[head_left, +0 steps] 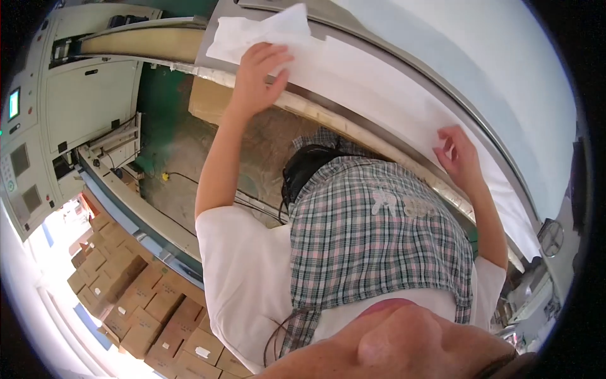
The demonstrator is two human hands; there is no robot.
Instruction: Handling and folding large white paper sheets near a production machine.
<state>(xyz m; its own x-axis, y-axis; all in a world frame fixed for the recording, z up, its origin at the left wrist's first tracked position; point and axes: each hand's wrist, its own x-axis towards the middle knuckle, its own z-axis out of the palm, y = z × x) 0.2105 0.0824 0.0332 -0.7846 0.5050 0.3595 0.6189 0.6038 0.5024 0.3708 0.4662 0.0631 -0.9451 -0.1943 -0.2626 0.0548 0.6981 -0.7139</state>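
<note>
White sheet (372, 72): laid along grey surface (218, 64), top centre to right of frame; likely steadied by left hand (262, 72), thumb apart, unclamped. Couldn't tell grip of curled right hand (459, 158).

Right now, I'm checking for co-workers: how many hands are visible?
2: the left hand at the left end of the white sheet, the right hand farther right along it.
</note>
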